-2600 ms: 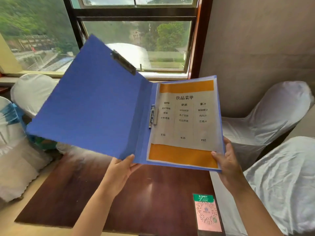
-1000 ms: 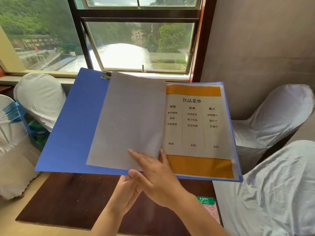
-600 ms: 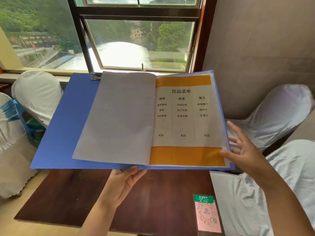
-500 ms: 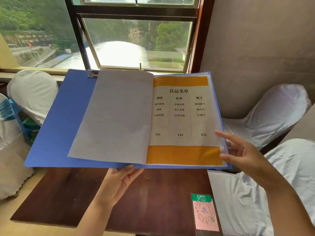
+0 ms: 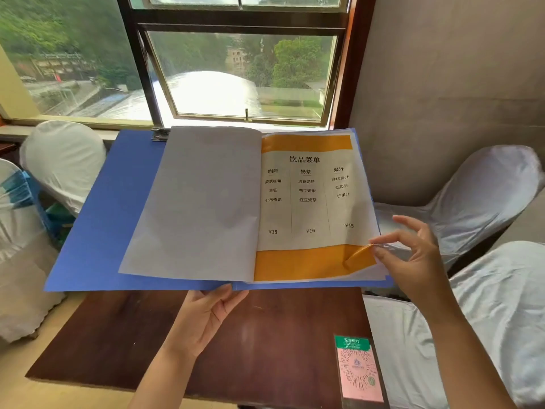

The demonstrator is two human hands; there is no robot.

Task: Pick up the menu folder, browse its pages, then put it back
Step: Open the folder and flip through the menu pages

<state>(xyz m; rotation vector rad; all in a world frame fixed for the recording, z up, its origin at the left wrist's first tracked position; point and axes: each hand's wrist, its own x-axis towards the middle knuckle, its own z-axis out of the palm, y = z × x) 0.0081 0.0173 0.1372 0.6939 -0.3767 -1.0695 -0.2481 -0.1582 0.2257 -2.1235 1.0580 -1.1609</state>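
I see the blue plastic clip menu folder [image 5: 97, 219] held open flat above the table, orange-banded drinks page's lower right corner curled up.

The open menu folder [image 5: 97, 219] is blue, its left page [image 5: 194, 202] plain grey, its right page [image 5: 309, 202] white with orange bands and black print, over a dark reddish-brown table [image 5: 265, 335] bearing a pink-and-green card [image 5: 358, 370], apparently QR-patterned.

Open table, crowded edges

The bare wooden table [image 5: 265, 343] lies open beneath the raised menu folder [image 5: 97, 231]; a QR card [image 5: 358, 370] occupies its near right, and covered chairs [image 5: 486, 190] crowd both sides.
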